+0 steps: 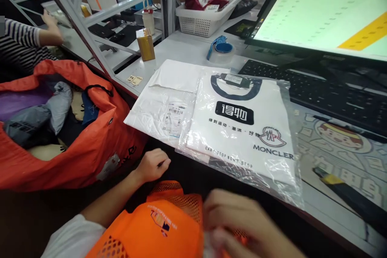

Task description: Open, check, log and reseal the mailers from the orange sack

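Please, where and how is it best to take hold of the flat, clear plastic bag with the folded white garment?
Pinch the clear plastic bag by its near edge, coming from the wearer's side; probably best, since it lies flat and slack film extends past the folded white garment there.

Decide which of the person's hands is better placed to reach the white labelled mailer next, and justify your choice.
Probably the left hand: it is nearer the white mailer, just below its near edge in view. The blurred right hand is by the orange mesh vest, farther away.
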{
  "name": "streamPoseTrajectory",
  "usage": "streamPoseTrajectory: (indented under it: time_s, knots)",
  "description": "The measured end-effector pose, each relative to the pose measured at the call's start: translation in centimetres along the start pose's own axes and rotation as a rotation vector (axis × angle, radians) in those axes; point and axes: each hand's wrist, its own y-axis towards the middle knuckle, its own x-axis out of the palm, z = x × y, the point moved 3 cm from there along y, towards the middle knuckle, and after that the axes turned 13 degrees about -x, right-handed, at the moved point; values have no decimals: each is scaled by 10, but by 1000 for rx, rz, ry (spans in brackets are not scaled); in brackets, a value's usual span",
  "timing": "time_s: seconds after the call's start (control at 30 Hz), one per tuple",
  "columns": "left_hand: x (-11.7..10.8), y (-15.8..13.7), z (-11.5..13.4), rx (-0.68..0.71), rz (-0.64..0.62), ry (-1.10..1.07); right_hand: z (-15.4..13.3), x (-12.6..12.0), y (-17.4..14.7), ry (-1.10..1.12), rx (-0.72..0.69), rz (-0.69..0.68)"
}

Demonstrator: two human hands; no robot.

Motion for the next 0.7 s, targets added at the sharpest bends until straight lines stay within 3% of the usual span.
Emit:
streamPoseTrajectory:
  time_s: [0.07, 0.13, 0.2, 0.37, 0.5, 0.7]
  knots:
    - [20, -27, -28, -171, -186, 75, -2, 53, 18, 332, -100, -236]
    - [33, -53, -54, -333, -274, 128, 2, 90, 35, 525, -186, -330]
    - [40, -78, -73, -442, -295, 135, 5, 111, 48, 657, -266, -394]
    - [55, -114, -87, -628, -262, 69, 11, 113, 57, 792, -299, -386]
    - [62, -114, -87, -673, -271, 66, 12, 107, 62, 788, -207, -405]
    - [61, -112, -88, -710, -309, 34, 9, 122, 85, 850, -254, -543]
